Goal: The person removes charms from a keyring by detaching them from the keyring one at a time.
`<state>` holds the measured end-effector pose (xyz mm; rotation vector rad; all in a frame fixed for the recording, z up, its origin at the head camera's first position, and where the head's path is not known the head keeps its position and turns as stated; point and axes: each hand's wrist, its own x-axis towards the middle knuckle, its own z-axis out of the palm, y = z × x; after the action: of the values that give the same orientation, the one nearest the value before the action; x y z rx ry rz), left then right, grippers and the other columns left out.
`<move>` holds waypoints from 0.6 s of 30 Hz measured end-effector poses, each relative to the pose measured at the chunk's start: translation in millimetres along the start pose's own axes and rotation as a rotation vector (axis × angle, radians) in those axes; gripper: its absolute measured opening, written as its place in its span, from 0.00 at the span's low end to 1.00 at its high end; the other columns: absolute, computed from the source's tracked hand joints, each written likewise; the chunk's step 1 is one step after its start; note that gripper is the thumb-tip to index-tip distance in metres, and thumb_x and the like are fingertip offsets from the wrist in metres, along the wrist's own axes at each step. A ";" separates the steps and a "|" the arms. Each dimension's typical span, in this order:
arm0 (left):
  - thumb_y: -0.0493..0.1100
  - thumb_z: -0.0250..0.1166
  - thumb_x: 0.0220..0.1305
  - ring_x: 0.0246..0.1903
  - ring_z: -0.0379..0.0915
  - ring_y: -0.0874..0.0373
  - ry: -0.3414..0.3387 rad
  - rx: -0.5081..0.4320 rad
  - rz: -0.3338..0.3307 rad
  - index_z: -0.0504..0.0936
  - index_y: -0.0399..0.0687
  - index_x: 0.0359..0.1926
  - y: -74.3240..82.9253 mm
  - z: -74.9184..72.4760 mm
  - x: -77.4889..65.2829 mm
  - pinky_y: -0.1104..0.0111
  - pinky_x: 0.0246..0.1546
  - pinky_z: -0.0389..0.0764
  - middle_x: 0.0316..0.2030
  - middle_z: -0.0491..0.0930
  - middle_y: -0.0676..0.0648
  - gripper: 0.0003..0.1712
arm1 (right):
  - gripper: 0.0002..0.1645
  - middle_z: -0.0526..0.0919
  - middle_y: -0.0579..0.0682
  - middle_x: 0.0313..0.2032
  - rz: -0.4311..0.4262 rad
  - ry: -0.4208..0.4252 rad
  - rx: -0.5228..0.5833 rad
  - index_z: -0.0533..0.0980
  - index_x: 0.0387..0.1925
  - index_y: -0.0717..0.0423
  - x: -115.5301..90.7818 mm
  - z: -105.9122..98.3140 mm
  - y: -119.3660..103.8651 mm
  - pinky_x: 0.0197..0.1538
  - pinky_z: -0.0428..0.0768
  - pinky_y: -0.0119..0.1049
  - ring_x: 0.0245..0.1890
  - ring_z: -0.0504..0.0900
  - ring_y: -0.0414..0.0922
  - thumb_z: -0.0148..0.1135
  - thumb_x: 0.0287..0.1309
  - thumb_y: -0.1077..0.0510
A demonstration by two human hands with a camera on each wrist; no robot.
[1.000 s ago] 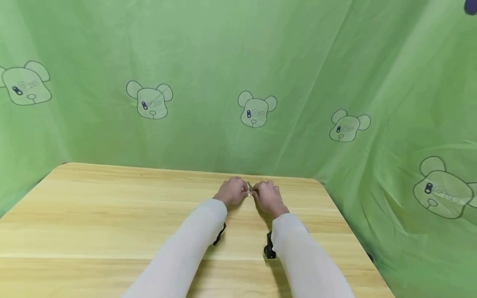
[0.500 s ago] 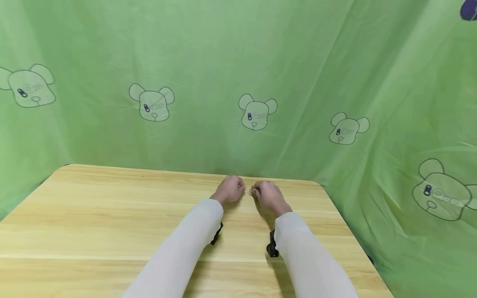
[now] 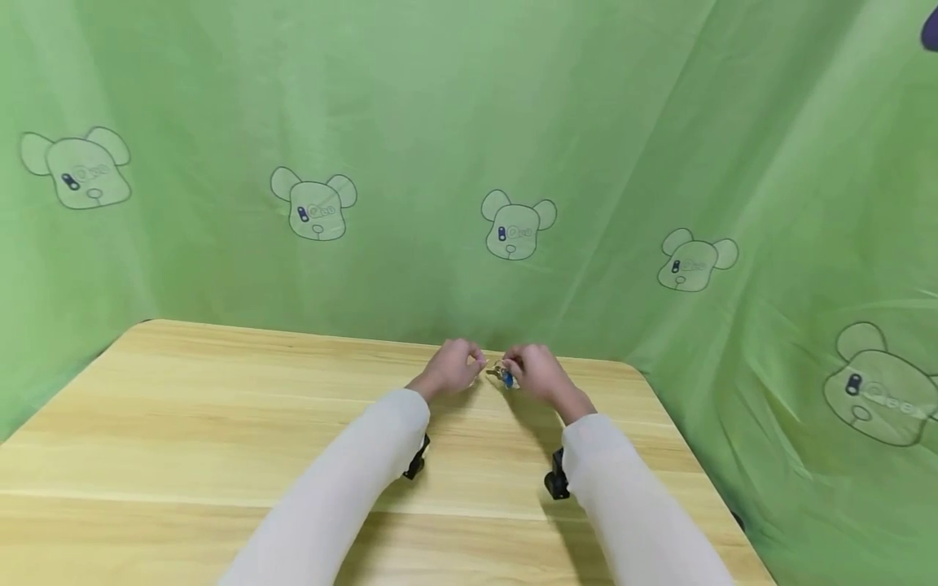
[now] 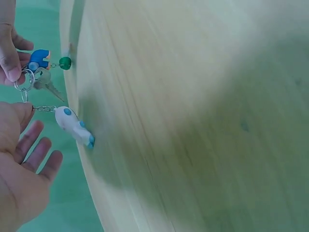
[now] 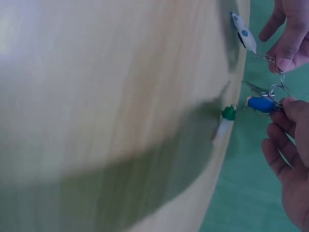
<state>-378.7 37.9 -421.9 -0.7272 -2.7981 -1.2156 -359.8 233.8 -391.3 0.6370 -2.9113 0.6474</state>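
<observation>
At the table's far edge, my right hand [image 3: 542, 374] pinches a metal key ring [image 5: 284, 89] between thumb and fingers. Keys [image 4: 47, 83] hang from the ring, along with a blue charm [image 4: 39, 59] and a green-and-white charm [image 5: 229, 113]. My left hand [image 3: 452, 368] pinches the short chain [image 4: 44, 108] of a white charm with blue spots [image 4: 73, 125]; its other fingers are spread. Links run from that chain to the ring between both hands. In the head view the keys and blue charm [image 3: 509, 380] show small beside the right fingertips.
A light wood table [image 3: 220, 439] stretches below the hands. Behind it and to the right hangs a green curtain [image 3: 410, 268] printed with bear heads. Black wrist cameras [image 3: 558, 476] sit under the white sleeves [image 3: 352, 472].
The hands have drawn slightly apart, and the right one has turned and shifted right. The blue charm now shows by the right fingers. The head view has swung a little left.
</observation>
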 end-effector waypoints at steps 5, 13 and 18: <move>0.40 0.61 0.75 0.50 0.80 0.50 0.038 -0.022 0.056 0.85 0.39 0.48 1.2 -8.1 -4.0 0.59 0.58 0.80 0.52 0.84 0.42 0.10 | 0.09 0.87 0.54 0.33 -0.104 0.014 -0.021 0.83 0.41 0.67 1.8 -8.3 -4.8 0.39 0.86 0.40 0.32 0.84 0.45 0.59 0.71 0.64; 0.41 0.63 0.74 0.58 0.77 0.48 0.058 0.008 0.116 0.85 0.43 0.44 1.1 -22.2 -14.1 0.56 0.67 0.73 0.51 0.84 0.44 0.07 | 0.08 0.87 0.55 0.34 -0.237 0.010 -0.039 0.83 0.41 0.67 -2.4 -19.1 -16.2 0.41 0.88 0.40 0.34 0.86 0.47 0.60 0.70 0.65; 0.41 0.63 0.73 0.59 0.77 0.43 0.066 -0.008 0.151 0.85 0.42 0.44 6.2 -36.3 -26.1 0.52 0.68 0.71 0.51 0.84 0.43 0.07 | 0.08 0.87 0.53 0.34 -0.280 0.029 -0.055 0.83 0.42 0.65 -4.1 -25.2 -25.9 0.42 0.87 0.38 0.34 0.85 0.45 0.61 0.70 0.64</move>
<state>-359.2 5.7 -397.0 -0.8641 -2.6328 -1.2024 -345.2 224.8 -359.3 0.9935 -2.7284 0.5343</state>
